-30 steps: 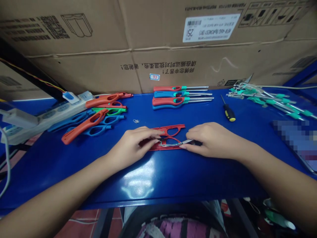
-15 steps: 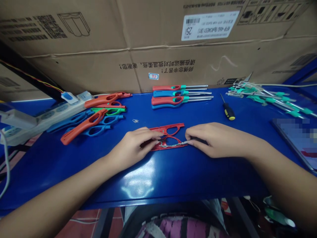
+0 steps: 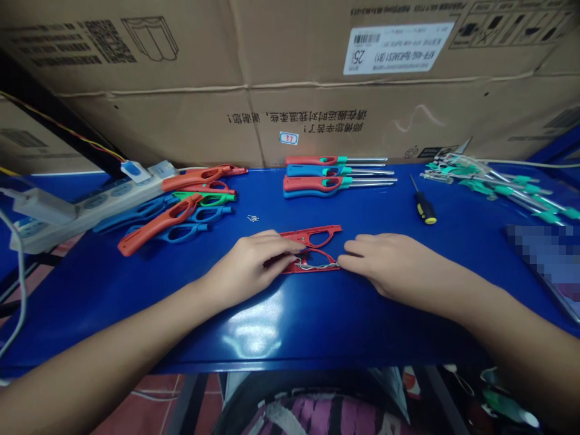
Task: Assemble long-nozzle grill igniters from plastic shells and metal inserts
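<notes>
Two red halves of a lighter shell lie side by side on the blue table, the far half (image 3: 321,231) and the near half (image 3: 312,270). A thin pale wire (image 3: 319,265) runs along the near half, past its loop-shaped opening. My left hand (image 3: 258,263) is closed in a pinch over the left part of the halves, beside a small dark part; its fingertips hide what they grip. At the right tip of the near half, my right hand (image 3: 380,260) pinches the end of the wire, its fingers partly covering it.
Finished-looking lighters (image 3: 312,184) are stacked behind the halves. Coloured shells (image 3: 158,223) lie left by a power strip (image 3: 104,202). Small screws (image 3: 252,218), a screwdriver (image 3: 425,208), metal tubes with green parts (image 3: 507,184) and a blurred flat device (image 3: 544,266) are around. A cardboard box (image 3: 181,127) stands behind.
My right hand has lowered the wire end to the tip of the near half, and its fingers have curled in more. My left hand stays at the halves. The view has shifted slightly.
</notes>
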The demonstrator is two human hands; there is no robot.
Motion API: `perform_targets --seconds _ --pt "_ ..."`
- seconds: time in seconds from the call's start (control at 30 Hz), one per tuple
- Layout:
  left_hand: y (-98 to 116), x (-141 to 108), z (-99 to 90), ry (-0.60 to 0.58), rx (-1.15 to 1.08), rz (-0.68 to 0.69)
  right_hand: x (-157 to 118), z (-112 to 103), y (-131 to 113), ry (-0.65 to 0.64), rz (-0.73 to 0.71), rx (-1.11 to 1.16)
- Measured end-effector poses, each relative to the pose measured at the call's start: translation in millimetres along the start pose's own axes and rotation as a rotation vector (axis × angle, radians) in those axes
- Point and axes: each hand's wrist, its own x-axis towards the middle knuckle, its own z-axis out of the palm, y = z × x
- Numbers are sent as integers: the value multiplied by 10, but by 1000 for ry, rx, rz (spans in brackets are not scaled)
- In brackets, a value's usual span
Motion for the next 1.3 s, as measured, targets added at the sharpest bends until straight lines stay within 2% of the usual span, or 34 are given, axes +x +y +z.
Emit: perform_targets --seconds 0.4,0.7,0.83,1.1,1.3 --pt "63 -16 15 34 120 -22 17 -22 -22 -28 42 26" --pt "199 -41 -93 -169 516 134 10 -84 -13 -63 104 75" --pt "300 -61 -106 -240 603 187 1 -80 13 -38 107 85" --pt "358 -158 -39 -317 640 140 -9 -59 41 -10 96 108" --pt "279 -148 -81 -296 374 6 -24 -81 92 11 81 162"
